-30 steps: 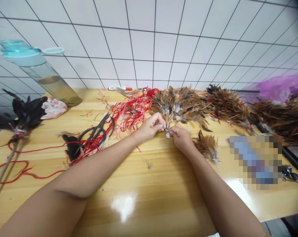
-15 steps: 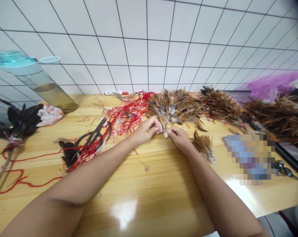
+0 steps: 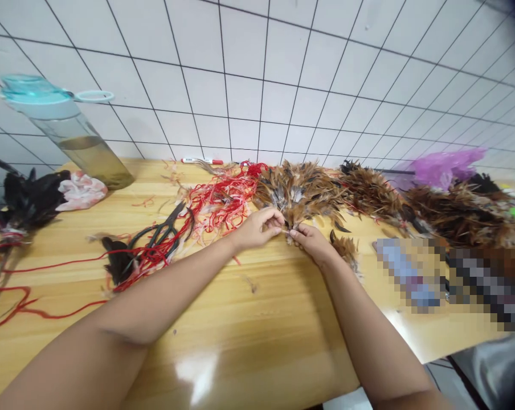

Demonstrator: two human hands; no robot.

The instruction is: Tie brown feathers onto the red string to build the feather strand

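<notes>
My left hand (image 3: 261,228) is closed in a pinch on a fine thread at the quill end of a small brown feather bundle (image 3: 294,215). Opposite it, my right hand (image 3: 312,240) pinches the thread close against the quills; its fingertips partly cover that end. Just beyond the fingers spreads a large pile of brown feathers (image 3: 309,181). To the left of it lies a tangle of red string (image 3: 223,196). A smaller feather tuft (image 3: 346,250) rests beside my right wrist.
Black scissors (image 3: 163,230) lie among red strings on the wooden table (image 3: 223,341). At left stand a tilted-looking bottle (image 3: 86,145) and a black feather duster (image 3: 24,199). More feather bundles (image 3: 454,208), a purple bag (image 3: 445,166) and blurred-out items are at right. A tiled wall closes the back.
The view has turned slightly to the right. My fingers stay at the quill end, with the right fingertips now nearer the quills and the thread less visible.
</notes>
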